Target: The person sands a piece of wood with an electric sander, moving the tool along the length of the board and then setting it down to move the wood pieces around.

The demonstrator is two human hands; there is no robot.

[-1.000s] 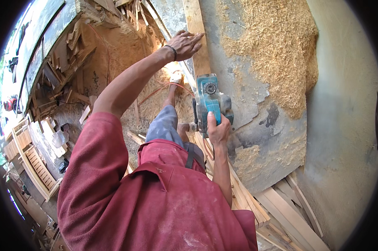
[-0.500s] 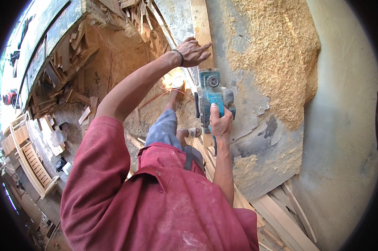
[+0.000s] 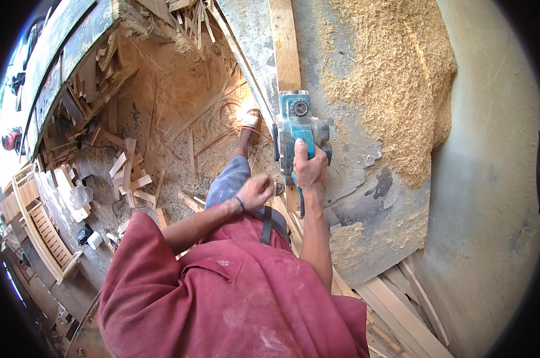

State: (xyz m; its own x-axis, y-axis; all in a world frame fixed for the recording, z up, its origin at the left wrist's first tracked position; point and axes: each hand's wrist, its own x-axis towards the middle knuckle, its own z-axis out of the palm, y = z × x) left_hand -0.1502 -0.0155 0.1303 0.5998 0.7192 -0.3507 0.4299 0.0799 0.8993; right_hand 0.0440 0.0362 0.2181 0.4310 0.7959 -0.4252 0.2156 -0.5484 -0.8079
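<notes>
My right hand (image 3: 310, 169) wraps round the handle of a blue electric planer (image 3: 300, 128), its thumb on top. Under the planer a long wooden board (image 3: 285, 51) lies lengthwise on the grey workbench (image 3: 353, 185); its far part and a short near end show, and the middle is hidden by the tool. My left hand (image 3: 256, 191) hangs away from the board, in front of my body at the bench's left side. Its fingers are curled in, with nothing visible in them.
A large heap of wood shavings (image 3: 395, 83) covers the bench's right side, beside a pale wall (image 3: 491, 179). Long timber strips (image 3: 401, 313) lie at the near right. Wood offcuts (image 3: 129, 173) and an orange cord (image 3: 213, 142) lie on the floor at left, near a slatted wooden piece (image 3: 46, 230).
My left hand has drawn back from over the board toward my body, and its fingers have curled. The planer, still in my right hand, has shifted only slightly.
</notes>
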